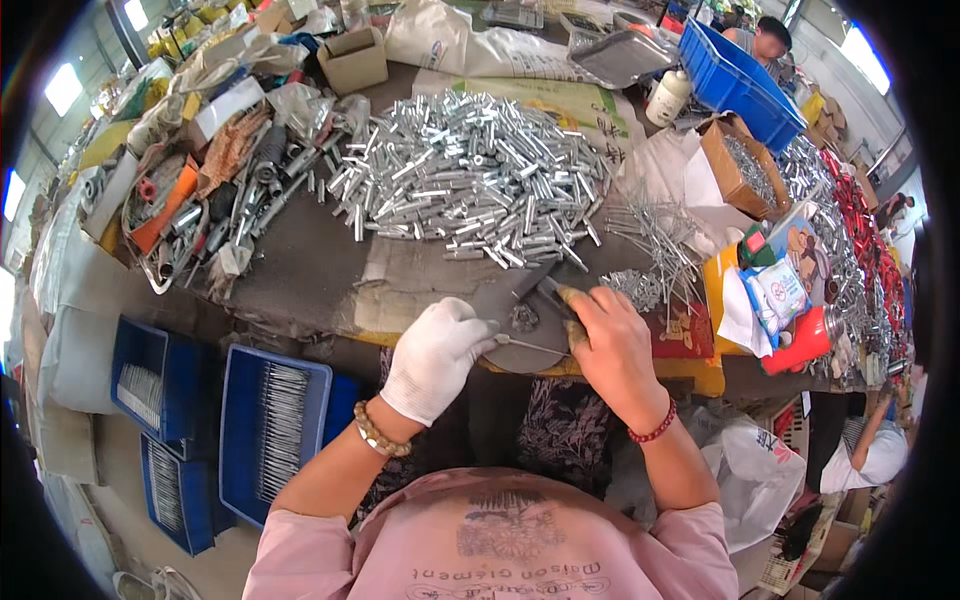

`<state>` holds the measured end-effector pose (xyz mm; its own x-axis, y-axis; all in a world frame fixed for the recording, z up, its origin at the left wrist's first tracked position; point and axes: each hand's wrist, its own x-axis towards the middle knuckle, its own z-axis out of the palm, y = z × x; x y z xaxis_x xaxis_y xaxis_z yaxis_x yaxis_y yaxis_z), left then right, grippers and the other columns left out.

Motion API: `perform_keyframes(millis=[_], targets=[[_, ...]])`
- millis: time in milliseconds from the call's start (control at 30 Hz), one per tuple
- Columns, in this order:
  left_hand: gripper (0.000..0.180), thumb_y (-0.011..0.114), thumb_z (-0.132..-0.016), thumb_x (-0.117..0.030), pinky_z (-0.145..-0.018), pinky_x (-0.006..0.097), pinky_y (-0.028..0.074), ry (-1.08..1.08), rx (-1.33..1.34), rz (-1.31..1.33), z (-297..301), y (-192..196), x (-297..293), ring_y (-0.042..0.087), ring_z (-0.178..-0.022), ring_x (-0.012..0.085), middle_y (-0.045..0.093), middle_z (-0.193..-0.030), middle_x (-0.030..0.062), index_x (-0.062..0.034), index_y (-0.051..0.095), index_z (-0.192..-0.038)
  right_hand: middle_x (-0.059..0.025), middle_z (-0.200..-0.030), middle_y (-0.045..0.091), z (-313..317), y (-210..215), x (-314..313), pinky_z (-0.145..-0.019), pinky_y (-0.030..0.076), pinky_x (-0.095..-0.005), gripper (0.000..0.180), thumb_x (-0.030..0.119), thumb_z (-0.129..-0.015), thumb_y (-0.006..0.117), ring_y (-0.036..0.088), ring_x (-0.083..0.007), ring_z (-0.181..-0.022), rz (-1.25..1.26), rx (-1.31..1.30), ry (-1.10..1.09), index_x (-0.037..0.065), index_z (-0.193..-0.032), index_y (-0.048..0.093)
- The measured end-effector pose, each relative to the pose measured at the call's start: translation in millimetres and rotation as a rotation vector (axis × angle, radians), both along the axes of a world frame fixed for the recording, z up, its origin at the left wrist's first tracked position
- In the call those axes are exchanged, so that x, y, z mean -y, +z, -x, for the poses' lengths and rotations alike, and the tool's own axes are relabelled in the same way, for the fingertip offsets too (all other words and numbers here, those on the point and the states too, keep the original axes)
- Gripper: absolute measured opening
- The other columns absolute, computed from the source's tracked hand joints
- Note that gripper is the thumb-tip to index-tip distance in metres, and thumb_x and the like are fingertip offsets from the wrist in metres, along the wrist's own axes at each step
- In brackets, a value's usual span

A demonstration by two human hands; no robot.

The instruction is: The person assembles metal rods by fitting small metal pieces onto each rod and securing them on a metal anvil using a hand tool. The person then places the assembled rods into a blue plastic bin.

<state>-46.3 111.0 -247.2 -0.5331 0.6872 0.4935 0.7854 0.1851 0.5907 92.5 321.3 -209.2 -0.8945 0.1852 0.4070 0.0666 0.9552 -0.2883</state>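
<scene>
My left hand (437,358), in a white knit glove, is closed in a pinch on a thin metal rod (535,346). The rod points right, across the near part of a dark round plate (490,297). Bare except for coverings on its fingertips, my right hand (612,345) is closed round the handle of a small dark hammer (532,280). Its head is over the plate's far edge. Between the hands, a little heap of small metal parts (523,318) lies on the plate. Beyond them rises a large pile of silvery metal tubes (480,170).
Long thin rods (655,235) and small metal pieces (634,288) lie right of the plate. A red bottle (806,340) stands further right. Blue bins (322,400) of rods sit below the table at left. Tools crowd a tray (160,270) at far left.
</scene>
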Motion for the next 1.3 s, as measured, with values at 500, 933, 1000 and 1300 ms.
perform_keyframes(millis=[500, 933, 1000, 1300], targets=[[0.025, 0.088, -0.078, -0.007, -0.08, 0.04, 0.056, -0.035, 0.013, 0.003, 0, -3, 6, 0.067, -0.09, 0.0299, 0.066, -0.092, 0.0078, -0.0091, 0.08, -0.102, -0.0095, -0.097, 0.058, -44, 4, 35, -0.067, 0.053, -0.0405, 0.045, -0.003, -0.084, 0.077, 0.066, -0.0306, -0.081, 0.065, 0.003, 0.131, 0.008, -0.127, 0.073], [0.024, 0.086, -0.08, -0.009, -0.083, 0.04, 0.056, -0.036, 0.047, 0.009, -1, -5, 9, 0.067, -0.093, 0.03, 0.067, -0.093, 0.0081, -0.0091, 0.082, -0.104, -0.0092, -0.093, 0.062, -32, 18, 32, -0.069, 0.055, -0.0422, 0.045, 0.001, -0.088, 0.074, 0.067, -0.0316, -0.079, 0.197, -0.267, 0.025, 0.009, -0.132, 0.073], [0.025, 0.086, -0.08, -0.009, -0.083, 0.04, 0.056, -0.054, 0.075, -0.026, -1, -6, 9, 0.067, -0.092, 0.0297, 0.067, -0.093, 0.0081, -0.0091, 0.082, -0.104, -0.0082, -0.092, 0.061, -42, 8, 37, -0.068, 0.055, -0.0415, 0.049, 0.001, -0.087, 0.074, 0.067, -0.0298, -0.079, 0.073, -0.146, 0.095, 0.011, -0.135, 0.073], [0.029, 0.087, -0.078, -0.002, -0.08, 0.04, 0.056, -0.078, 0.014, -0.006, 1, -9, 12, 0.066, -0.09, 0.0295, 0.066, -0.092, 0.0083, -0.0103, 0.081, -0.105, -0.0091, -0.093, 0.063, -47, 22, 38, -0.069, 0.057, -0.0396, 0.053, -0.003, -0.081, 0.077, 0.067, -0.0288, -0.08, -0.025, -0.141, 0.085, 0.011, -0.132, 0.075]])
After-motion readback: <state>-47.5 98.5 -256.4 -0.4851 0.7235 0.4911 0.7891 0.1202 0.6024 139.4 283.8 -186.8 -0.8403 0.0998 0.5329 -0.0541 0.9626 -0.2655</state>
